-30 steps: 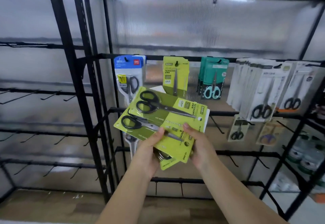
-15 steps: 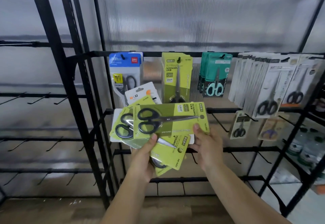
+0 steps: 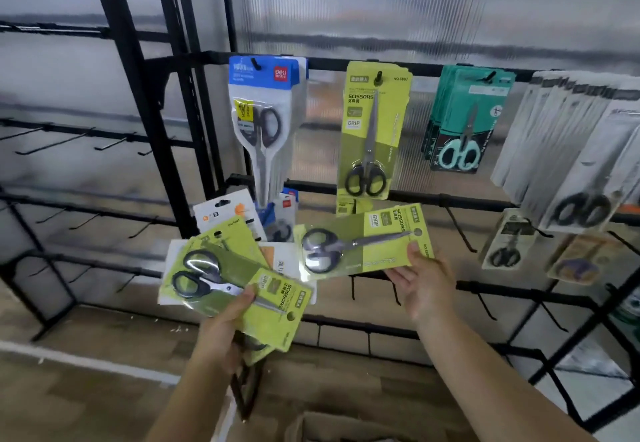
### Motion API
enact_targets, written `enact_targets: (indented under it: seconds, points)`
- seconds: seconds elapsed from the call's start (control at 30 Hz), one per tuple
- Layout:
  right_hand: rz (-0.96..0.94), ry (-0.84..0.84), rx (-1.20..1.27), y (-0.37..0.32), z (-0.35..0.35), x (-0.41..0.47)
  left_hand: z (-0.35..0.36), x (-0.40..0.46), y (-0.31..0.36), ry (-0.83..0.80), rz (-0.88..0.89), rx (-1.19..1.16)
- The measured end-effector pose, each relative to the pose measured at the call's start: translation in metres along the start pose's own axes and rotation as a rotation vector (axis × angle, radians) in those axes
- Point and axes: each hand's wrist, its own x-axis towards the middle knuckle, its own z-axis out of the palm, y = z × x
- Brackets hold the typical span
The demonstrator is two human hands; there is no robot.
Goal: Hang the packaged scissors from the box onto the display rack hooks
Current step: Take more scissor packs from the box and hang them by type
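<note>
Right hand (image 3: 420,278) pinching one green scissors pack (image 3: 363,242) at hang-hole end, long axis sideways, handles leftward. Matching hook (image 3: 379,76) above, slightly left. Left hand (image 3: 228,323) gripping remaining packs (image 3: 235,285).

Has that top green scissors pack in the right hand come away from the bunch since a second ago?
Yes. The right hand has drawn the single green pack rightward off the stack gripped by the left hand, ending below the green pack hanging on the rack.

Ribbed translucent wall panels (image 3: 381,8) stand behind; wood-look floor (image 3: 86,403) with a white strip (image 3: 104,365).
</note>
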Motion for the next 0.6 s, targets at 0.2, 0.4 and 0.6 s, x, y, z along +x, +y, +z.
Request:
enact_targets:
  seconds: [0.2, 0.4, 0.6]
  points:
    - [-0.032, -0.006, -0.091, 0.009, -0.001, 0.016, -0.030, -0.012, -0.003, 0.184, 0.093, 0.030]
    - [-0.073, -0.095, -0.260, 0.024, -0.012, 0.029, -0.023, -0.015, -0.002, 0.151, 0.122, 0.038]
    - [-0.030, -0.019, -0.339, 0.023, -0.048, 0.047, 0.001, -0.015, -0.017, 0.041, 0.073, 0.105]
